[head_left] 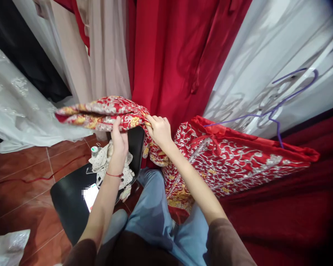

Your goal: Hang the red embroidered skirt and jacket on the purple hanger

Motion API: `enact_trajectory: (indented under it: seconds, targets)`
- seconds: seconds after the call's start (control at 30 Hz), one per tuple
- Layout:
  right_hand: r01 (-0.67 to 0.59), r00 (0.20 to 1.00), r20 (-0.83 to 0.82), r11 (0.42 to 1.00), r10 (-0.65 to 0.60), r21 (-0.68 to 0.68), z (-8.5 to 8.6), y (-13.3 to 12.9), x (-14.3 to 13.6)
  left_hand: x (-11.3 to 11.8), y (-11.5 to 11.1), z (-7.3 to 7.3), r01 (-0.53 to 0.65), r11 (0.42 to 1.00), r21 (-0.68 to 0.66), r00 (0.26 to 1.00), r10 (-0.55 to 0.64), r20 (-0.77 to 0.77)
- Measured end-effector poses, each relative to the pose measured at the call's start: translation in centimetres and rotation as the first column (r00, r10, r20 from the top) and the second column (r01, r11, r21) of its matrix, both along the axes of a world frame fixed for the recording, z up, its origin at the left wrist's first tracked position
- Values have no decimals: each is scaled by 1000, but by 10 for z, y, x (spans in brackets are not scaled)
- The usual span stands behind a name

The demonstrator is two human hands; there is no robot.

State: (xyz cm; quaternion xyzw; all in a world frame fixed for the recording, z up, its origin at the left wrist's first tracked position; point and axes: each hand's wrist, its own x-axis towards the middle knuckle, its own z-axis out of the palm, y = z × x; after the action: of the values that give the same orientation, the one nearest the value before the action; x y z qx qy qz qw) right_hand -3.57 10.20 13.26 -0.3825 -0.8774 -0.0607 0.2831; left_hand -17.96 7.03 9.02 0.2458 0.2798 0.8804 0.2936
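A red garment with gold and silver embroidery (108, 109) is held up in front of me, bunched lengthwise and stretching to the left. My left hand (119, 140) supports it from below, thumb against the near side and the other fingers mostly hidden behind the cloth. My right hand (160, 132) is closed round its right end, with some embroidered cloth hanging beneath. Beside my right forearm, a matching red embroidered skirt (219, 162) hangs tilted on a purple hanger (279, 107), its smooth red waistband uppermost.
On the black chair (65, 195) at left lie a dotted cream cloth bag (107, 159), a small white-capped bottle (94, 150) and a lit phone (91, 195). Red curtain-like cloth (169, 48) and white gowns (13, 103) hang around. A red cord (36, 180) crosses the tiled floor.
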Motion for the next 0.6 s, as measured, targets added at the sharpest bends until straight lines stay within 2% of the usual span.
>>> enact_trajectory:
  seconds: [0.1,0.17,0.2,0.23,0.3,0.37,0.43,0.5,0.6]
  targets:
    - [-169,982,-117,967,149,-191,8,-1,30,15,7,22,36,999,-13,998,-36,-48]
    - [-280,948,-240,905,208,-320,9,1,50,29,9,24,89,995,-50,991,-94,-99]
    - [-302,932,-305,882,194,-362,8,3,59,36,8,21,126,989,-77,982,-135,-129]
    - [-298,919,-364,874,152,-385,6,4,68,44,6,17,166,980,-111,970,-182,-158]
    - [-229,900,-434,897,47,-378,-1,8,85,56,-2,7,240,950,-201,936,-282,-213]
    - [-92,921,-388,941,-45,-326,-8,10,100,60,-13,1,277,914,-298,886,-362,-289]
    - [56,956,-266,964,-126,-259,-11,11,114,55,-23,1,238,895,-376,814,-395,-425]
    - [133,966,-193,971,-172,-198,-10,9,125,43,-30,12,120,902,-415,694,-375,-614]
    - [57,977,-196,987,-86,-148,-2,4,131,27,-28,36,-113,924,-366,479,-272,-834]
